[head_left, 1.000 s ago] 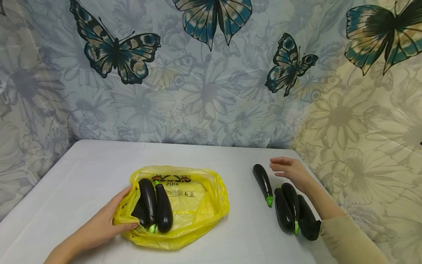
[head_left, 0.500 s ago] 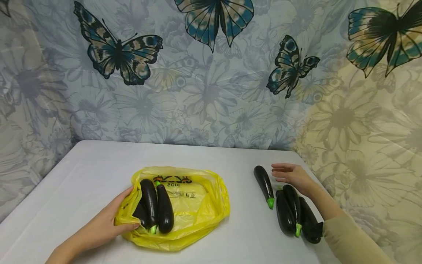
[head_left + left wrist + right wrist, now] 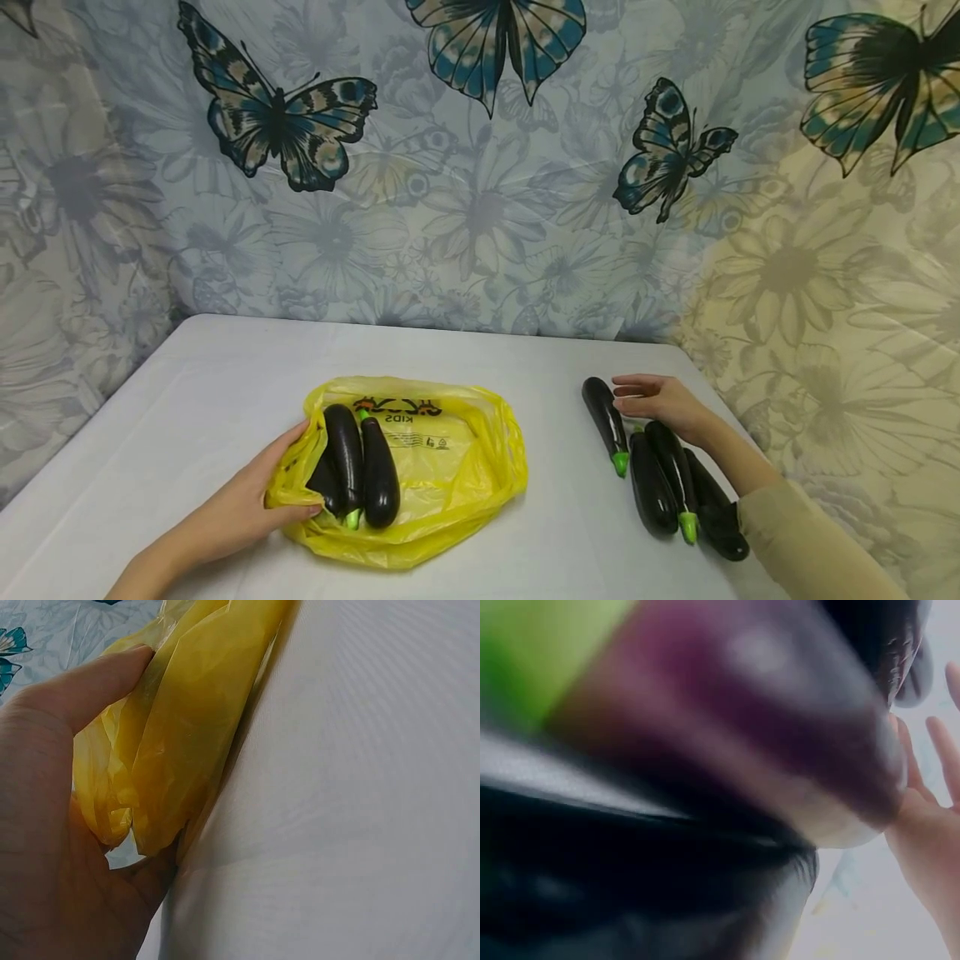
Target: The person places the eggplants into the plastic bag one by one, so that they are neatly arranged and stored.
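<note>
At the lower left of the head view, your left hand (image 3: 243, 504) grips the left edge of the yellow plastic bag (image 3: 465, 475), thumb over the rim and fingers behind. Two eggplants (image 3: 381, 479) lie side by side in the bag, left of its middle, stems at opposite ends; a dark shape beside them is mostly hidden. At the lower right, below your beige sleeve (image 3: 813, 542) and right hand (image 3: 663, 404), a cluster of three eggplants (image 3: 652, 492) lies close together. Your right hand is above the cluster's far end, fingers extended and holding nothing, their tips at a lone eggplant (image 3: 602, 417) whose green stem points down the frame; you cannot tell whether they touch it. All this rests on the white tablecloth (image 3: 555, 517). Behind, across the upper frame, hangs a floral backdrop (image 3: 480, 225) printed with large butterflies (image 3: 277, 125).
</note>
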{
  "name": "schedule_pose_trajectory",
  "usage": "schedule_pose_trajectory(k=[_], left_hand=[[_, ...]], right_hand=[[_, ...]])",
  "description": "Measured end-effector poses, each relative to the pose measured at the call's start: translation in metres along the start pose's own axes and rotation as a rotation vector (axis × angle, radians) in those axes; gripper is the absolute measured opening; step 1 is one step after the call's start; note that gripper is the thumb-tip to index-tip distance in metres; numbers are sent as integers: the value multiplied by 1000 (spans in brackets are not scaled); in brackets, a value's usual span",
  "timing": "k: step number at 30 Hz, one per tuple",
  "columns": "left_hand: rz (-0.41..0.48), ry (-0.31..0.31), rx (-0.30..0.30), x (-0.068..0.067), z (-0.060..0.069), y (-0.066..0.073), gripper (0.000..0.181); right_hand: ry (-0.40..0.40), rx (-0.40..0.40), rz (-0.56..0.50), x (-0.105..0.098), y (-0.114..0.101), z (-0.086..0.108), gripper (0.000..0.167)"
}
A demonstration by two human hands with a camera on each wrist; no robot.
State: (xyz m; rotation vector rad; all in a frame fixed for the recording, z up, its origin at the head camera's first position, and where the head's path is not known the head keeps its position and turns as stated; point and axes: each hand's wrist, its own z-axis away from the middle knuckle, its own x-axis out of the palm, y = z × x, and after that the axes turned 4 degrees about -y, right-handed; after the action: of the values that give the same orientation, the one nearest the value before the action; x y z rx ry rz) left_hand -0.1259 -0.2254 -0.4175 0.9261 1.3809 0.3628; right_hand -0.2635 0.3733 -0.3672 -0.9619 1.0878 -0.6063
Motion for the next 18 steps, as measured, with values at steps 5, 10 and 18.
schedule_pose_trajectory(k=[5, 10, 18], left_hand=[[-1, 0, -1, 1, 0, 0, 102], [0, 1, 1, 1, 0, -1, 101], [2, -1, 10, 1, 0, -2, 101]], right_hand=[[-12, -8, -39, 0, 0, -1, 65], [-21, -13, -100, 1, -1, -3, 66], [-17, 2, -128, 1, -1, -6, 69]])
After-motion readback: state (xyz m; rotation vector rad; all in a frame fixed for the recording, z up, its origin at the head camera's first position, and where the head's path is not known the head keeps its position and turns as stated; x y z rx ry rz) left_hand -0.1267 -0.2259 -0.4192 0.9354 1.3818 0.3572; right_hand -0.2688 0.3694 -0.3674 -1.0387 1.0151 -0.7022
